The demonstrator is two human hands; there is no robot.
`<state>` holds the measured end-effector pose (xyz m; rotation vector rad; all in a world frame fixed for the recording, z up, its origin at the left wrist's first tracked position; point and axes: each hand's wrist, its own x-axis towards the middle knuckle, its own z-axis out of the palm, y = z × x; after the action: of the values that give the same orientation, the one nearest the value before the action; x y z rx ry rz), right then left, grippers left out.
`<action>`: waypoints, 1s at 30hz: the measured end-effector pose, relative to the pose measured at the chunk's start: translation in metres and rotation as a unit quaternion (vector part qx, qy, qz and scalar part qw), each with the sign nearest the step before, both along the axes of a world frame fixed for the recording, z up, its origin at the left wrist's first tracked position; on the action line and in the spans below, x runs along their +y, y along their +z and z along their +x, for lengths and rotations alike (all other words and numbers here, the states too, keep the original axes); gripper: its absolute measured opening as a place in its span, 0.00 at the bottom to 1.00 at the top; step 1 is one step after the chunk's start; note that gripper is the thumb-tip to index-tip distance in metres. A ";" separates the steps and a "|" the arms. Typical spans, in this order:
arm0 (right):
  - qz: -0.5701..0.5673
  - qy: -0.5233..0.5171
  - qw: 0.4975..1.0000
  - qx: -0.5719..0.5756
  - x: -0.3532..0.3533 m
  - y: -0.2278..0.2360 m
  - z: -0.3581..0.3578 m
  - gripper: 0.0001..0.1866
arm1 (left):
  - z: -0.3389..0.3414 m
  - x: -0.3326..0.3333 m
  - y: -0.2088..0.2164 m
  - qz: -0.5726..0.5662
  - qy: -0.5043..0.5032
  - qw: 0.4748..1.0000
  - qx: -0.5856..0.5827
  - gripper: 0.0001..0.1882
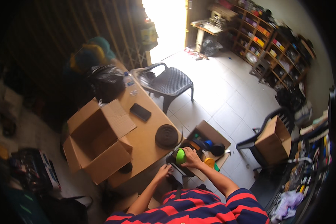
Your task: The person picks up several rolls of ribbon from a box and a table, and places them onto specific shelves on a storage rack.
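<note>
My right hand (192, 157) is closed round a bright green rounded thing (180, 156), perhaps a roll, at the near left side of an open cardboard box (221, 137). Inside that box lie several rolls and round things, among them a blue one (208, 143), a black one (217, 149) and an orange-yellow one (210, 162). My left hand (163, 172) is lower and to the left, its fingers curled together near the table's edge; what they hold, if anything, cannot be made out. A black coiled roll (166, 136) lies flat on the wooden table (145, 136), just beyond both hands.
A large open cardboard box (95, 136) stands on the table's left side. Farther back are a phone (140, 112), a plastic bottle (128, 79) and a black bag (106, 82). One plastic chair (168, 82) stands beyond the table; another (263, 149) at right bears a carton (274, 142).
</note>
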<state>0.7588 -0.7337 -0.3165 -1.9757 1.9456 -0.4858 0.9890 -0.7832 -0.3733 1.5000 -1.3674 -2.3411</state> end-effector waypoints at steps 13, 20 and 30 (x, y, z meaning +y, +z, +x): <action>-0.223 -0.266 0.865 -0.362 0.159 0.036 -0.043 0.47 | -0.170 0.082 0.091 0.081 -0.004 0.987 0.136 0.22; -0.313 -0.383 0.711 -0.501 0.290 0.077 -0.110 0.21 | -0.261 0.178 0.172 -0.260 -0.193 0.915 0.242 0.22; -0.396 -0.516 0.729 -0.212 0.465 0.157 -0.170 0.07 | -0.393 0.310 0.258 -0.332 -0.473 0.740 0.343 0.21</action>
<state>0.5891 -0.2687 -0.1594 -0.6102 2.5272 -2.0984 0.5963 -0.4734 -0.1156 -0.3742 -2.5578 -1.8869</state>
